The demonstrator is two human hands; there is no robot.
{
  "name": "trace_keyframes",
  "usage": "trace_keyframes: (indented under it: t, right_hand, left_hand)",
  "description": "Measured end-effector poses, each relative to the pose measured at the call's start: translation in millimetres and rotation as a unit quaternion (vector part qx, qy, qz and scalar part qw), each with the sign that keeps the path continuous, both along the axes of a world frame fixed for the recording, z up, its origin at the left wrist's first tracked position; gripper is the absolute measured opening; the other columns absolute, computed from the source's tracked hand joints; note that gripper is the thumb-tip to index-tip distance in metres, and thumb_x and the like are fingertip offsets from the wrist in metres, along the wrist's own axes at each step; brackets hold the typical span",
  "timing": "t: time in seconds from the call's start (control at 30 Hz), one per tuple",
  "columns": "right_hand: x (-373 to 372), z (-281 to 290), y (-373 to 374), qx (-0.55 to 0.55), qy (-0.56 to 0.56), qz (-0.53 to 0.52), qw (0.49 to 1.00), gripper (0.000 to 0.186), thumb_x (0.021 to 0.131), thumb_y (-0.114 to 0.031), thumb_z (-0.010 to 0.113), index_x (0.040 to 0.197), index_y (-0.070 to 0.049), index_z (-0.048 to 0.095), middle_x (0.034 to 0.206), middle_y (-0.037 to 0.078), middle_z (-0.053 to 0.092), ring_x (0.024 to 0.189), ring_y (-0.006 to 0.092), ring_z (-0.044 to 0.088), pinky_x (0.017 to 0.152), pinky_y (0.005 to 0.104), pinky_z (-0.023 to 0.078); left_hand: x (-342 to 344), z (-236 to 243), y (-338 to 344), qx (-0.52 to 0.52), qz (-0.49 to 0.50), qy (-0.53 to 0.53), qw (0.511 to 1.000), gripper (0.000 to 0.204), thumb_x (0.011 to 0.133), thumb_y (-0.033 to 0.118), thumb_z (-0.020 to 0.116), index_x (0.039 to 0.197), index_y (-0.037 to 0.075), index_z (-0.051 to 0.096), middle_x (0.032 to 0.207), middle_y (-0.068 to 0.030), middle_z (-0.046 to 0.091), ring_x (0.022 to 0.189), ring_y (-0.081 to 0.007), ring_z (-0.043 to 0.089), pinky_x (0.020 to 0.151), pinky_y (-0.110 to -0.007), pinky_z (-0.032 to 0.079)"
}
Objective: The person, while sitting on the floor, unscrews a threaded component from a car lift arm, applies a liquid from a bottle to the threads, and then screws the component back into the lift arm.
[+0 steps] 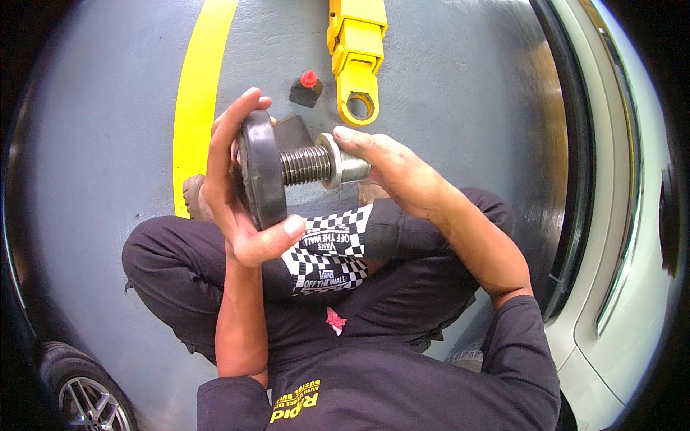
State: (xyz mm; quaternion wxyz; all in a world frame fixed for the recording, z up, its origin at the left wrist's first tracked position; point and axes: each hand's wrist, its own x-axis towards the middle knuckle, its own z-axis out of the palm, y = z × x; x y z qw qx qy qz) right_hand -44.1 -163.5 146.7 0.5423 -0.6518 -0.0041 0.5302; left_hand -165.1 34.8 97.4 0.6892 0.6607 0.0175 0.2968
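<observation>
Between my two hands, above my crossed legs, is a lift pad (263, 169) with a round black rubber disc and a threaded steel stem (305, 166). My left hand (233, 172) wraps round the disc from its outer side, the thumb on the near edge and the fingers at the far edge. At the stem's other end sits a flanged metal sleeve (352, 167). My right hand (392, 169) grips this sleeve, with the thumb along its top; its other fingers are mostly hidden. The disc stands on edge, and the stem lies roughly level, pointing right.
A yellow lift arm (359, 57) with a ring-shaped end reaches in from the far side. Beside it stands a small dark bottle (306, 91) with a red cap. A light-coloured car (618, 287) is close on my right; a wheel (88, 399) shows at lower left.
</observation>
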Motion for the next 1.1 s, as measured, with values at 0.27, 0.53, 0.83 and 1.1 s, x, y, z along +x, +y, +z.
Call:
trace_keyframes:
  t: [0.27, 0.53, 0.83, 1.1]
  right_hand:
    - [-7.9, 1.8, 2.9, 0.101, -0.416, 0.120, 0.896, 0.061, 0.094, -0.040, 0.086, 0.131, 0.005, 0.068, 0.151, 0.019, 0.054, 0.139, 0.0315, 0.056, 0.116, 0.0451, 0.045]
    - [-2.4, 4.6, 9.5, 0.002, -0.702, 0.132, 0.700, 0.072, 0.084, -0.039, 0.092, 0.137, -0.003, 0.061, 0.155, 0.021, 0.052, 0.142, 0.0451, 0.052, 0.117, 0.0548, 0.045]
    - [13.0, -22.4, 11.4, 0.021, -0.542, 0.081, 0.837, 0.063, 0.093, -0.041, 0.086, 0.136, 0.001, 0.067, 0.143, 0.023, 0.064, 0.135, 0.0397, 0.062, 0.114, 0.0482, 0.050]
    - [15.9, -9.7, 5.7, 0.028, -0.508, 0.090, 0.856, 0.064, 0.091, -0.038, 0.088, 0.140, -0.004, 0.066, 0.140, 0.019, 0.068, 0.131, 0.0344, 0.066, 0.111, 0.0469, 0.053]
  left_hand:
    - [6.1, 7.9, -9.2, -0.266, -0.015, 0.038, 0.963, 0.116, 0.068, 0.048, 0.072, 0.165, -0.005, 0.036, 0.147, -0.0270, 0.057, 0.132, -0.0339, 0.062, 0.111, -0.044, 0.054]
    - [4.3, -0.8, -13.4, -0.561, -0.088, 0.020, 0.823, 0.078, 0.093, 0.051, 0.054, 0.153, 0.001, 0.052, 0.147, -0.0210, 0.062, 0.129, -0.0365, 0.067, 0.105, -0.052, 0.059]
    - [-7.1, -26.3, -38.4, -0.776, -0.276, 0.105, 0.557, 0.084, 0.098, 0.073, 0.050, 0.152, 0.009, 0.057, 0.145, -0.0209, 0.062, 0.131, -0.0466, 0.057, 0.091, -0.049, 0.057]
    - [-7.0, -36.3, -44.1, -0.777, -0.345, 0.080, 0.521, 0.078, 0.101, 0.070, 0.050, 0.154, 0.013, 0.055, 0.146, -0.0243, 0.057, 0.127, -0.0471, 0.055, 0.083, -0.052, 0.065]
